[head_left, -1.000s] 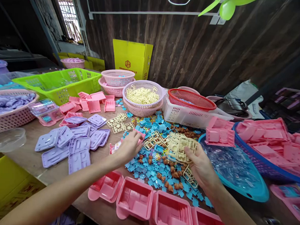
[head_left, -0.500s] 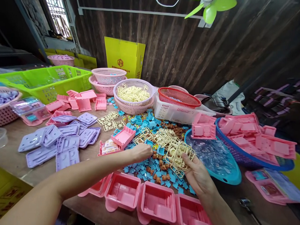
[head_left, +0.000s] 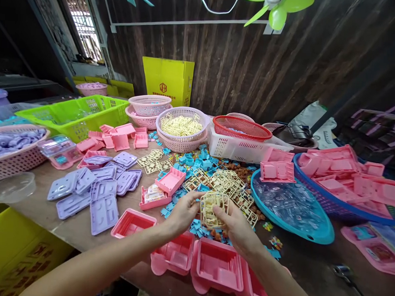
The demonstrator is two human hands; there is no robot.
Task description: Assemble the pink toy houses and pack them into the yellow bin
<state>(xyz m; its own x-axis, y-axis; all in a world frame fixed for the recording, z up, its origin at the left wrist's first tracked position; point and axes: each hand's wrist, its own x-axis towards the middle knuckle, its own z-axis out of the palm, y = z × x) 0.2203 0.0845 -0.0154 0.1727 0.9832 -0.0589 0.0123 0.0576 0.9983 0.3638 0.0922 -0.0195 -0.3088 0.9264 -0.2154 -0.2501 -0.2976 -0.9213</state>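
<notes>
My right hand [head_left: 242, 227] grips a small stack of cream plastic part frames [head_left: 211, 215], its thumb lying across the top. At the stack's left edge, the bent fingers of my left hand [head_left: 184, 212] close on the upper corner; the fingertips are partly hidden. Beneath and beyond both hands spreads a heap of more cream frames [head_left: 227, 182], small blue plastic pieces [head_left: 202, 159] and little brown figures [head_left: 245, 172]. Below my hands, a row of open pink plastic cases [head_left: 217, 263] lines the near table edge, partly covered by my forearms.
Lilac plastic panels [head_left: 104, 205] and pink trays [head_left: 170, 181] lie at left. A blue basin [head_left: 324, 232] of clear pieces and a blue basket [head_left: 341, 209] of pink parts stand at right. Behind are a lilac basket [head_left: 201, 118], a green crate [head_left: 72, 122] and a red basket [head_left: 242, 123].
My right hand has brought the cream frames left and nearer to me. My left hand has drawn back from the heap to the stack's edge. The view has shifted slightly left.
</notes>
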